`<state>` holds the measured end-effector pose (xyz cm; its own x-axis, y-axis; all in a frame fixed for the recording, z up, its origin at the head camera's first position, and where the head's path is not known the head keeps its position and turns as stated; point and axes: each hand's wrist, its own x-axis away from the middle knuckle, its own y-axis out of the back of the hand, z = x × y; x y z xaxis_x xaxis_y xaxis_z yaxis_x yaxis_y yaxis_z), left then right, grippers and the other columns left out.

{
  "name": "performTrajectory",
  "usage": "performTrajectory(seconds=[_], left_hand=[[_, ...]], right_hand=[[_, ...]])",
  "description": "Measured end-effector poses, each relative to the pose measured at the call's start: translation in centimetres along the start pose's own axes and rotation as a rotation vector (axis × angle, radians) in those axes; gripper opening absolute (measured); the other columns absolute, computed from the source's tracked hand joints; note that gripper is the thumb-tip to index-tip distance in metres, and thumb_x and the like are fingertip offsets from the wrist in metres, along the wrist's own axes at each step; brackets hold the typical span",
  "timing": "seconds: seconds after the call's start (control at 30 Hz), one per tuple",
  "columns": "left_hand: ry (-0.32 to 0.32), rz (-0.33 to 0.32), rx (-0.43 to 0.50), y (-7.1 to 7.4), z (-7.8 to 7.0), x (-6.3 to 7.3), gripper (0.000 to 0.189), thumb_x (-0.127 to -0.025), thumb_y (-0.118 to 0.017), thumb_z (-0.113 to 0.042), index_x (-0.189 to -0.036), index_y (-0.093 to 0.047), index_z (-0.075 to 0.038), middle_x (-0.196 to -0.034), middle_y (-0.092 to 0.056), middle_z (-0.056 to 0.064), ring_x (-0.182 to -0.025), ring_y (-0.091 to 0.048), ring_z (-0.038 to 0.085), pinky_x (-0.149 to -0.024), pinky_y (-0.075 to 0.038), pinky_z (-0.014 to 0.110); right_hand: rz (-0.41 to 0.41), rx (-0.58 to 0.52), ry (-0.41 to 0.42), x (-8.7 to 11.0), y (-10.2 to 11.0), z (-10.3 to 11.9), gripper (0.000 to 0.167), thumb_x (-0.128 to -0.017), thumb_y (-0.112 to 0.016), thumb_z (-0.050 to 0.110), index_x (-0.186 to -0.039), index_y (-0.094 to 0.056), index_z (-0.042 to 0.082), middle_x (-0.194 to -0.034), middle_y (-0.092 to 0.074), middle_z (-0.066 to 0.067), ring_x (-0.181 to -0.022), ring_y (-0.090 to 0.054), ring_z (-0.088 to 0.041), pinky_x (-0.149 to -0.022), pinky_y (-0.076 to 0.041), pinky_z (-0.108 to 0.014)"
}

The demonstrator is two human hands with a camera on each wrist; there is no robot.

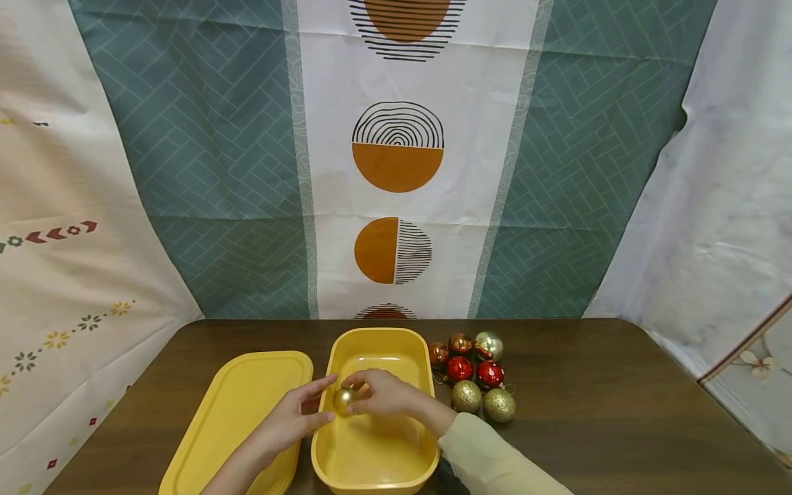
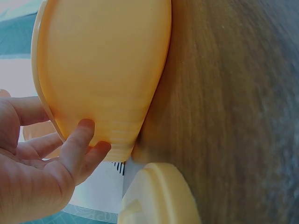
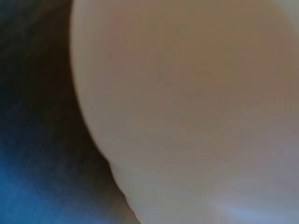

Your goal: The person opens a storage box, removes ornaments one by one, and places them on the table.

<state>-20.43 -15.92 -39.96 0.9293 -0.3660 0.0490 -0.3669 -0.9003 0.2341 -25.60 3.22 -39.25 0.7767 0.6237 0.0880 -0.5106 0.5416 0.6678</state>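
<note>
A gold Christmas ball (image 1: 344, 400) is pinched between the thumb and fingers of my right hand (image 1: 380, 393), inside the yellow box (image 1: 377, 474) near its left wall. My left hand (image 1: 291, 421) straddles that wall. Its thumb and forefinger reach over the rim towards the ball. In the left wrist view, fingertips (image 2: 87, 125) of the left hand touch the outside of the box wall (image 2: 107, 60), fairly straight. Blurred skin fills most of the right wrist view, so the ball cannot be seen there.
A flat yellow lid (image 1: 247, 392) lies left of the box on the dark wooden table (image 1: 594, 412). To the right several Christmas balls sit grouped: copper (image 1: 460, 343), silver (image 1: 489, 346), red (image 1: 460, 369) and glittery gold (image 1: 499, 405). A patterned curtain (image 1: 396, 89) hangs behind.
</note>
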Motion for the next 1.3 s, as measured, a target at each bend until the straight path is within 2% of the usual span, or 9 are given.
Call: performTrajectory(seconds=[0.13, 0.33, 0.5, 0.7, 0.9, 1.07, 1.3], left_hand=[[0.003, -0.006, -0.007, -0.1, 0.0, 0.0, 0.061, -0.085, -0.06, -0.006, -0.137, -0.031, 0.009, -0.136, -0.032, 0.033, -0.118, -0.043, 0.04, -0.079, -0.049, 0.037], [0.015, -0.025, -0.026, -0.1, -0.2, 0.1, 0.061, -0.084, -0.062, -0.007, -0.136, -0.034, 0.007, -0.138, -0.03, 0.032, -0.119, -0.042, 0.042, -0.079, -0.049, 0.038], [0.016, -0.023, -0.029, -0.1, -0.2, 0.2, 0.061, -0.084, -0.062, -0.008, -0.136, -0.034, 0.006, -0.139, -0.028, 0.032, -0.121, -0.038, 0.044, -0.082, -0.048, 0.042], [0.014, -0.026, -0.036, -0.2, -0.2, 0.2, 0.063, -0.083, -0.064, -0.011, -0.136, -0.034, 0.006, -0.138, -0.031, 0.031, -0.119, -0.041, 0.042, -0.08, -0.049, 0.04], [0.01, -0.018, -0.015, -0.2, 0.0, 0.1, 0.063, -0.084, -0.062, -0.009, -0.137, -0.032, 0.008, -0.136, -0.033, 0.033, -0.115, -0.047, 0.037, -0.078, -0.05, 0.038], [0.03, -0.014, -0.002, -0.3, 0.1, 0.1, 0.064, -0.084, -0.063, -0.009, -0.137, -0.031, 0.008, -0.136, -0.033, 0.033, -0.113, -0.049, 0.036, -0.078, -0.051, 0.039], [0.076, -0.03, -0.007, -0.2, 0.0, 0.0, 0.063, -0.084, -0.063, -0.005, -0.138, -0.032, 0.006, -0.131, -0.04, 0.031, -0.108, -0.054, 0.032, -0.076, -0.051, 0.039]], right_hand=[[0.026, -0.028, 0.016, 0.0, 0.0, 0.0, 0.031, -0.079, -0.07, 0.013, -0.108, -0.06, 0.009, -0.102, -0.06, -0.003, -0.085, -0.061, -0.015, -0.076, -0.046, -0.022], [0.095, -0.1, 0.095, -0.1, -0.1, -0.2, 0.023, -0.076, -0.071, 0.003, -0.096, -0.061, 0.006, -0.091, -0.06, 0.003, -0.085, -0.056, -0.007, -0.074, -0.046, -0.017], [0.131, -0.043, 0.154, 0.1, -0.3, 0.0, 0.02, -0.075, -0.072, 0.002, -0.092, -0.061, 0.006, -0.086, -0.06, 0.004, -0.081, -0.055, -0.003, -0.072, -0.046, -0.015], [0.133, 0.03, 0.189, 0.8, 0.0, 0.2, 0.02, -0.073, -0.074, 0.003, -0.089, -0.061, 0.006, -0.082, -0.061, 0.005, -0.075, -0.055, -0.001, -0.069, -0.046, -0.014], [0.146, 0.05, 0.225, 2.5, 1.2, 0.1, 0.02, -0.075, -0.073, 0.006, -0.091, -0.062, 0.008, -0.086, -0.063, 0.006, -0.075, -0.056, 0.0, -0.069, -0.047, -0.014], [0.144, -0.043, 0.22, 4.8, 2.8, 0.0, 0.019, -0.077, -0.072, 0.005, -0.093, -0.062, 0.009, -0.09, -0.062, 0.004, -0.077, -0.059, -0.002, -0.071, -0.048, -0.017], [0.083, -0.154, 0.238, 8.4, 5.8, -0.6, 0.019, -0.08, -0.069, 0.009, -0.097, -0.06, 0.006, -0.097, -0.061, -0.002, -0.083, -0.061, -0.008, -0.073, -0.05, -0.023]])
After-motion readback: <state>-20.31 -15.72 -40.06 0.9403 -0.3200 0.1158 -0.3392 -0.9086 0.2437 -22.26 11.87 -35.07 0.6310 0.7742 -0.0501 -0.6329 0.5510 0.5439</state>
